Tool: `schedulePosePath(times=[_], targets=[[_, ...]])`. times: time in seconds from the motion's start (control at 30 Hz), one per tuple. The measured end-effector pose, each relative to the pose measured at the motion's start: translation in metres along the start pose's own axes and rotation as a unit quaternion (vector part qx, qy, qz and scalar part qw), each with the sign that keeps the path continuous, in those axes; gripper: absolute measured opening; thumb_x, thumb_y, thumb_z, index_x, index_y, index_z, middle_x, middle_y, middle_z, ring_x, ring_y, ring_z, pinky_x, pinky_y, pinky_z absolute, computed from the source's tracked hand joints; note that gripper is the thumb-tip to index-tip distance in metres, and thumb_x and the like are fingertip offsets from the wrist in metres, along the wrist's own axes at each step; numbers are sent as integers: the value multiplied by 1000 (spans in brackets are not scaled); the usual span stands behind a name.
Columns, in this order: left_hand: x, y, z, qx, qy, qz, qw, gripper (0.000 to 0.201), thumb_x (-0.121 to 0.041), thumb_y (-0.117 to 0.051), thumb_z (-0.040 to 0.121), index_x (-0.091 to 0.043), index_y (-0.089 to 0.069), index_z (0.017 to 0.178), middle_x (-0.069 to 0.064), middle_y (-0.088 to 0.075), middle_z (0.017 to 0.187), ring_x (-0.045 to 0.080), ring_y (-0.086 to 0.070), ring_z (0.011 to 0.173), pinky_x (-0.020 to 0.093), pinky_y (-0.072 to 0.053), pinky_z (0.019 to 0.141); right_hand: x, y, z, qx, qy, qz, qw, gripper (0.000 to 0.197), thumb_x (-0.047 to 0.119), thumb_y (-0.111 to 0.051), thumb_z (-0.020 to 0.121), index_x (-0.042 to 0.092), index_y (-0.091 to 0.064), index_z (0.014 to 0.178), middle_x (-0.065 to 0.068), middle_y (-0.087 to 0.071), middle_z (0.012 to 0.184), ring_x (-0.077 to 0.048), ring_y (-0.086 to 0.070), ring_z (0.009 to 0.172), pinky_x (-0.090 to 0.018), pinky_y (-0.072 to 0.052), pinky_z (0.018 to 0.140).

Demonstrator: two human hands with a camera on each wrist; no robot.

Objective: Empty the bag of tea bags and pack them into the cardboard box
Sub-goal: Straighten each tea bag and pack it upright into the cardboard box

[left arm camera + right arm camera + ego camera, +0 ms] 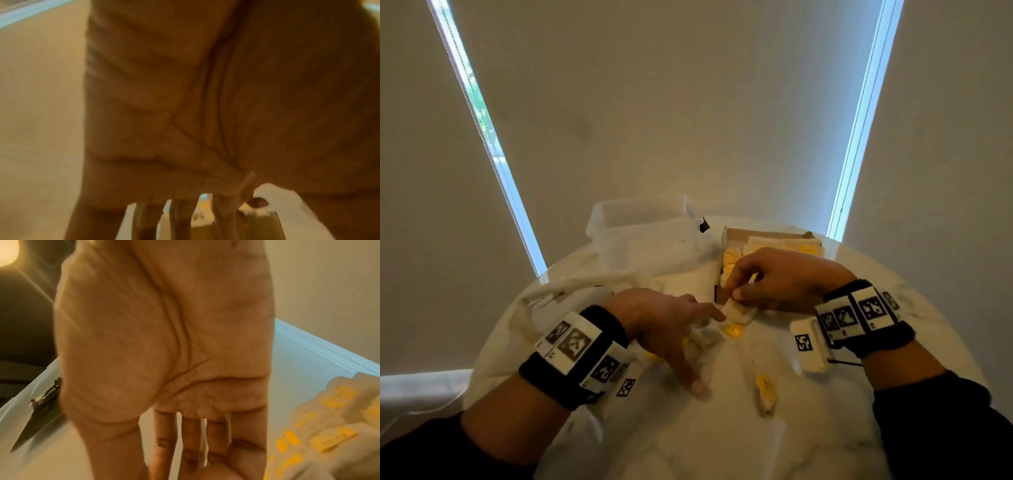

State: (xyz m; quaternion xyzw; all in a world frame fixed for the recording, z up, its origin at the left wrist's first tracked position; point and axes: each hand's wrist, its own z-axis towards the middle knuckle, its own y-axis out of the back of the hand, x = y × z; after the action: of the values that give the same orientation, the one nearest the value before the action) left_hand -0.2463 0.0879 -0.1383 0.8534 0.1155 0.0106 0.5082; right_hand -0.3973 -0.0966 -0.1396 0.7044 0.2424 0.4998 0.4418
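At the far left we see a narrow strip of daylight [482, 130] between two beige roller blinds, with a bead chain hanging along it, and a white sill low in the corner. Next comes the round, white marbled tabletop [722, 428], its left part covered by a crumpled, clear plastic bag [571, 287] lying flat and slack. Behind the bag stands a clear, rectangular plastic tub [643, 233]. Our left hand [667, 325] lies palm down over a small heap of white paper tea bags with yellow tags [722, 334]; its fingers are spread and nearly straight, touching the heap and the tabletop, gripping nothing that we can see. In the left wrist view the same straight fingers [180, 217] point down at blurred white and yellow shapes. One more white tea bag with a yellow tag [765, 394] lies alone on the bare marble, nearer to us. Just right of the heap, our right hand [770, 277] pinches a small white tea bag [736, 310] between thumb and curled fingertips, right at the near edge of the open brown cardboard box [763, 234]. The box already holds rows of white tea bags with yellow tags [333, 431], packed side by side. Both wrists wear black bands with white marker blocks. At the far right a second strip of daylight [859, 130] runs between the blinds.
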Motion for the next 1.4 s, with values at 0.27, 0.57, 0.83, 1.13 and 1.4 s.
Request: schedulePosePath(times=[0.27,0.57,0.83,1.13,1.4], targets=[[2,-9,18,-54,57,-55,995,89,-39,-92,80,-48,-38,151,-1,-45,145,25,-60,121,44,-57,99,10,-13,-15,283,-64,-62,955,41,34,-94,78,18,-70,107,-5,-75,106,-7,-69,78,-22,-59,69],[12,-9,36,-185,71,-103,975,86,-68,-82,79,-43,-43,151,1,-39,152,23,-46,136,38,-47,102,-14,-11,-4,29,-29,9,999,21,34,-84,90,23,-71,102,2,-79,91,-7,-75,68,-20,-57,63],[-9,-12,58,-128,70,-97,985,70,-51,-86,83,-40,-54,144,-1,-50,133,21,-59,114,27,-50,76,-8,-26,-2,68,-68,-130,987,62,53,-91,77,29,-65,128,7,-75,104,-14,-75,82,-31,-64,72],[7,-5,47,-113,3,-240,964,30,-40,-85,88,-27,-71,112,-5,-74,113,13,-73,88,26,-56,77,-6,-27,4,95,-36,-117,988,18,37,-79,95,20,-80,100,3,-81,84,-1,-71,60,-23,-59,74],[10,4,49,-107,-159,-761,619,23,-18,-61,101,-6,-81,99,14,-77,104,22,-74,87,31,-62,79,-16,-10,1,-181,26,187,965,22,45,-82,91,24,-76,93,4,-80,89,-7,-72,74,-24,-57,66]])
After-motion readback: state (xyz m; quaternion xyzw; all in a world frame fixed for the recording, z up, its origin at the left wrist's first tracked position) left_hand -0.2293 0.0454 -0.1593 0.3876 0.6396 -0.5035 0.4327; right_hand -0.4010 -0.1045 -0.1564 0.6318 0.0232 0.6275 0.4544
